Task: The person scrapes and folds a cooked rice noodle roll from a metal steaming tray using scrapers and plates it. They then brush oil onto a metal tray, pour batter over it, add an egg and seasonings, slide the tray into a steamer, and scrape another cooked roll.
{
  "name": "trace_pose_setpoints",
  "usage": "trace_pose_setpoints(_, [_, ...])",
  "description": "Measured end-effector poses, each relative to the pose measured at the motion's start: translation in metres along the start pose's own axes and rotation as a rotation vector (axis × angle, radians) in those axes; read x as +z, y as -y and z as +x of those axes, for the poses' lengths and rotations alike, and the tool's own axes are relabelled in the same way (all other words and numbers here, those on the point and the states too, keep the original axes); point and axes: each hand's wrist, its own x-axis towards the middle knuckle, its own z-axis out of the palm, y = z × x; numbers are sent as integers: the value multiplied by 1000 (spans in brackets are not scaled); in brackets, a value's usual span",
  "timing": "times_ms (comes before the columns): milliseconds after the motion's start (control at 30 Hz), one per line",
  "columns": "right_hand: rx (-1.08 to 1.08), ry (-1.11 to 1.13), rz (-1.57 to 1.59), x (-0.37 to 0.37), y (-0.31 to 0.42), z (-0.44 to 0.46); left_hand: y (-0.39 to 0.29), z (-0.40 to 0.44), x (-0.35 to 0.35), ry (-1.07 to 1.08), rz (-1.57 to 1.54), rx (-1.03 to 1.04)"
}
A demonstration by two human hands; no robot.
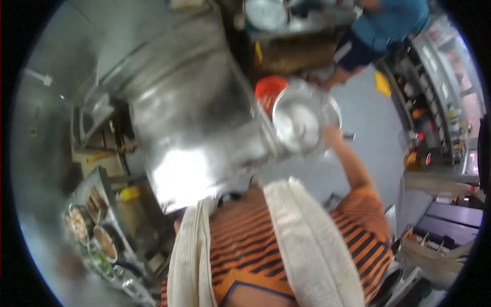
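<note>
A large round metal pot (pixel 286 134) stands beside the right edge of the steel table (pixel 199 117), with something whitish at its bottom. My right arm reaches forward to the pot's right side. My right hand (pixel 332 135) is closed at the rim there, though blur hides the single fingers. Right behind the hand a short dark handle-like piece (pixel 349 136) sticks out. A red basket (pixel 269 91) sits against the pot's far left side. My left hand is out of view.
Another person (pixel 388 25) in a blue top stands beyond the pot. Several bowls of food, one brown (pixel 105 242), line a counter at lower left. Shelves (pixel 434 87) run along the right. A yellow sign-like piece (pixel 381 83) is on the grey floor.
</note>
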Motion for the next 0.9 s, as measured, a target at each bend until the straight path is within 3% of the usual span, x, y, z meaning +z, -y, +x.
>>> trace_pose_setpoints(33, [0, -69, 8, 13, 7, -1, -5, -5, -4, 10, 6, -16])
trace_pose_setpoints(233, [367, 147, 257, 5, 36, 5, -13, -19, -10, 30, -10, -62])
trace_pose_setpoints(533, [427, 12, 383, -9, 44, -38, 6, -12, -21, 16, -14, -24])
trace_pose_setpoints(833, [635, -107, 457, -105, 81, -121, 68, 46, -37, 26, -69, 128])
trace_pose_setpoints(900, [640, -110, 460, -125, 87, -133, 52, 36, -49, 32, -64, 50])
